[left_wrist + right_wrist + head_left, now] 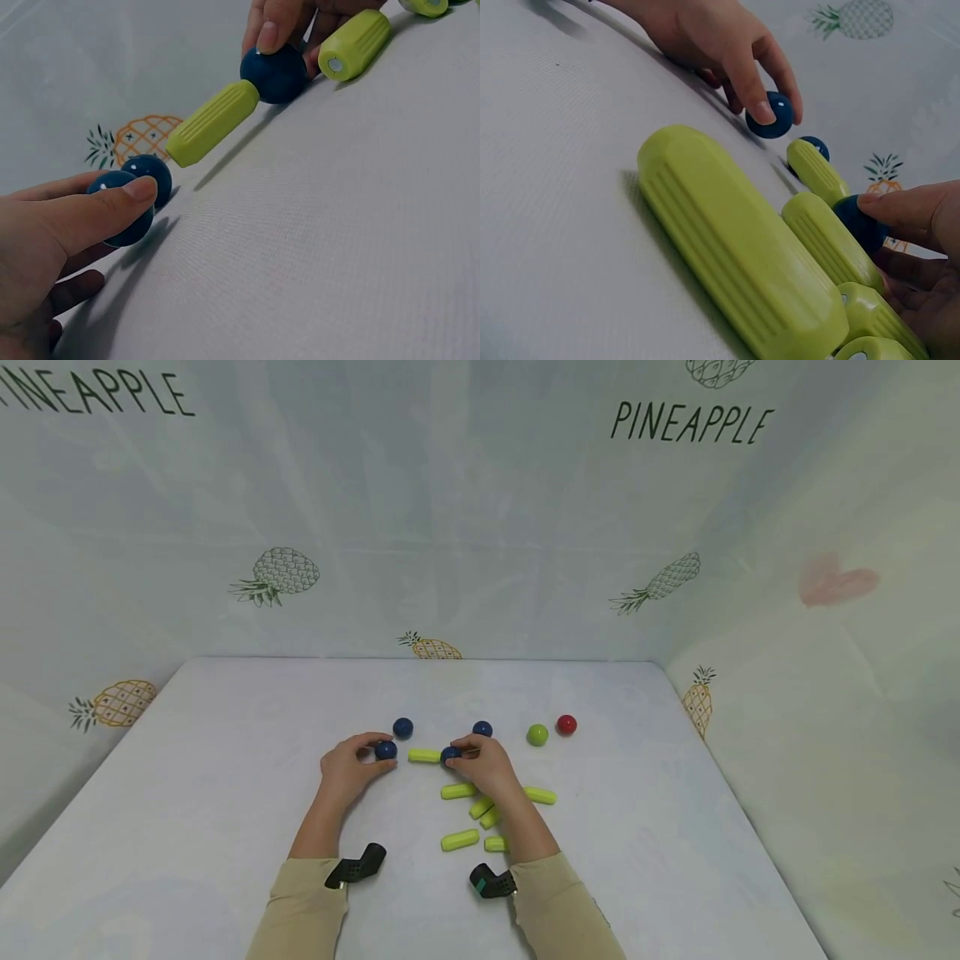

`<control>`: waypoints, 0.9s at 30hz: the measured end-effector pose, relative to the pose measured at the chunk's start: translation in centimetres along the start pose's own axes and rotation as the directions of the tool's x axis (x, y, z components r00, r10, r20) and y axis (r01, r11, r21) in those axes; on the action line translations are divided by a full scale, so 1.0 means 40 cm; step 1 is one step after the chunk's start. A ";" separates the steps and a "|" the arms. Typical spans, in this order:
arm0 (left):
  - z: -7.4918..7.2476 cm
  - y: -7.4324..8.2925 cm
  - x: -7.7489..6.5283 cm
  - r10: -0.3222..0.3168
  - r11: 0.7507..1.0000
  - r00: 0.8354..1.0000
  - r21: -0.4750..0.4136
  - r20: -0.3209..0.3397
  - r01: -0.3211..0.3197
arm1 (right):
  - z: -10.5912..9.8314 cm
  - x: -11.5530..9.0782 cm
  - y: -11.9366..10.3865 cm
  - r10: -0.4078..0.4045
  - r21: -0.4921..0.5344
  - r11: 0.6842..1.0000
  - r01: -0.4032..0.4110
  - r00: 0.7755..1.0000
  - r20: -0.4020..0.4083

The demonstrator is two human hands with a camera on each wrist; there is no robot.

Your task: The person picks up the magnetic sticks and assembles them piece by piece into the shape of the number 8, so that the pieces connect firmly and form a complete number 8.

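Observation:
Between thumb and fingers my left hand (351, 770) pinches a blue ball (386, 750). My right hand (483, 766) grips another blue ball (451, 756), from which a yellow-green ribbed rod (425, 756) sticks out towards the left hand. In the left wrist view, the free end of that rod (212, 124) points at the left hand's ball (124, 217), with a gap between them. A loose blue ball (402, 728) lies just beyond the left hand, and one more (482, 728) sits behind the right hand.
Near the right forearm lie several yellow-green rods, among them one at the front (460, 840) and one to the right (540, 796). Farther right are a green ball (537, 735) and a red ball (566, 725). A pineapple-print cloth (450, 527) hangs behind the white table (225, 793).

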State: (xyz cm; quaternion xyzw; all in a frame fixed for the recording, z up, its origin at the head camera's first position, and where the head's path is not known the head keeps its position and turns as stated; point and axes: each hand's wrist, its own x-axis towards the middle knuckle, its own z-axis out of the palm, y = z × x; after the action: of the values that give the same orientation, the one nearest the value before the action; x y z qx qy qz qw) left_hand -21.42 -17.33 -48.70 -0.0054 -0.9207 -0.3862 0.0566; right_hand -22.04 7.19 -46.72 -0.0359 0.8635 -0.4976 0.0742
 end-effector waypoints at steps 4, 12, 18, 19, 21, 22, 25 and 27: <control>0.001 0.008 0.000 0.003 1.000 1.000 0.015 0.015 -0.003 | -0.001 0.000 0.000 -0.011 -0.007 1.000 0.011 1.000 0.004; 0.006 0.018 -0.004 0.056 0.998 0.998 0.020 0.024 -0.056 | -0.001 -0.001 -0.001 -0.007 -0.005 1.000 0.007 1.000 0.004; 0.009 0.015 -0.006 0.080 0.996 0.996 0.040 0.032 -0.081 | 0.004 0.000 0.000 -0.019 -0.012 1.000 0.019 1.000 0.004; 0.009 0.014 -0.006 0.083 0.996 0.996 0.042 0.036 -0.084 | 0.005 0.001 0.000 -0.019 -0.012 1.000 0.019 1.000 0.006; 0.010 0.013 -0.006 0.088 0.995 0.995 0.038 0.045 -0.090 | 0.006 0.001 -0.001 -0.015 -0.008 1.000 0.015 1.000 0.012; 0.010 0.013 -0.006 0.088 0.995 0.995 0.033 0.051 -0.090 | 0.007 0.001 -0.001 -0.015 -0.009 1.000 0.015 1.000 0.014; 0.011 0.009 -0.006 0.082 0.996 0.994 0.016 0.069 -0.083 | 0.007 0.001 -0.002 -0.012 -0.012 1.000 0.012 1.000 0.015; 0.011 0.005 -0.005 0.068 0.998 0.995 -0.007 0.080 -0.068 | 0.006 0.001 -0.002 -0.010 -0.010 1.000 0.010 1.000 0.016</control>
State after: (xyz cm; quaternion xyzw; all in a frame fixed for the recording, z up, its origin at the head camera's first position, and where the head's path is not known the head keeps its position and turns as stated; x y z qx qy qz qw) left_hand -21.24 -16.88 -48.89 -0.0522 -0.9206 -0.3856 0.0329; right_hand -22.04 6.92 -46.76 -0.0445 0.8652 -0.4932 0.0783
